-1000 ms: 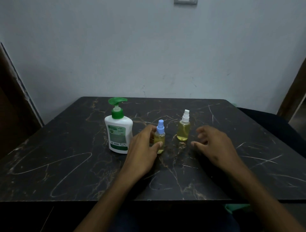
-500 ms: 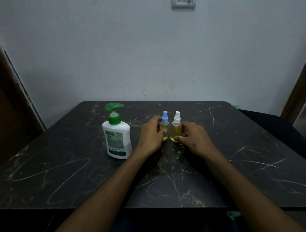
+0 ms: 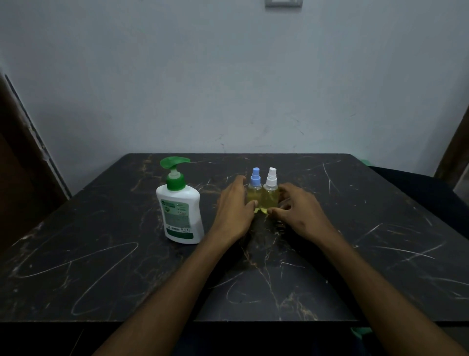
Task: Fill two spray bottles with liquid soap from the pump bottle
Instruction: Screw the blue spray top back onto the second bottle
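Two small clear spray bottles holding yellow liquid stand side by side, touching, on the dark marble table (image 3: 330, 266). The blue-capped spray bottle (image 3: 254, 189) is on the left, with my left hand (image 3: 234, 211) wrapped around its left side. The white-capped spray bottle (image 3: 271, 193) is on the right, and my right hand (image 3: 298, 212) holds its right side. Both caps are on. A white pump bottle (image 3: 180, 211) with a green pump head stands upright to the left of my left hand, apart from it.
A pale wall rises just behind the table's far edge. A dark seat (image 3: 416, 193) sits at the right of the table, and a brown wooden panel (image 3: 17, 162) stands at the left. A wall switch plate (image 3: 283, 3) is at the top.
My left hand carried the blue-capped bottle back and right, and my right hand closed on the white-capped bottle. The two bottles now stand together. In the last half second little has moved.
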Demonstrator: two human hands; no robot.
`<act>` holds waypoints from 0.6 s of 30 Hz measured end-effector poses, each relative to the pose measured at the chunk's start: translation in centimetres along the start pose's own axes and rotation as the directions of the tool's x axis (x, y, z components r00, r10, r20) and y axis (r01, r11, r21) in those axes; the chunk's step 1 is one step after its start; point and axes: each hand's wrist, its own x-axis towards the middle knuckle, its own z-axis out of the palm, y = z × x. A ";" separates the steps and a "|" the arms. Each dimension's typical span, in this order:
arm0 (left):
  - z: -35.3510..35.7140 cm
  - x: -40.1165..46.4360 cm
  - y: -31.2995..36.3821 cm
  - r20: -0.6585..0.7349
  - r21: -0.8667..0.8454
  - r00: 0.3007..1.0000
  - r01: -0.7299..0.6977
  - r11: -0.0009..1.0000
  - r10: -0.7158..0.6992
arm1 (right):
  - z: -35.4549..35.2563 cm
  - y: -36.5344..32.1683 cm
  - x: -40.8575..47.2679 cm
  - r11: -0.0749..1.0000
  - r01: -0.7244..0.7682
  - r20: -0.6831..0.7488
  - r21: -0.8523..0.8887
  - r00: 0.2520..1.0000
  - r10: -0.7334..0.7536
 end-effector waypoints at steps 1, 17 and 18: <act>-0.3 -0.6 0.2 -0.006 0.041 1.000 -0.013 0.999 0.013 | -0.2 0.0 -0.2 1.000 -0.006 -0.001 0.009 1.000 0.006; -13.1 -12.3 -7.3 -0.380 -0.066 0.902 0.196 0.978 -0.207 | -1.5 -3.9 -9.3 0.997 0.012 -0.004 0.076 1.000 -0.012; -13.2 -11.7 -8.1 -0.305 -0.061 0.926 0.212 0.975 -0.220 | -0.5 -5.0 -9.0 0.996 0.041 0.023 0.084 0.999 -0.043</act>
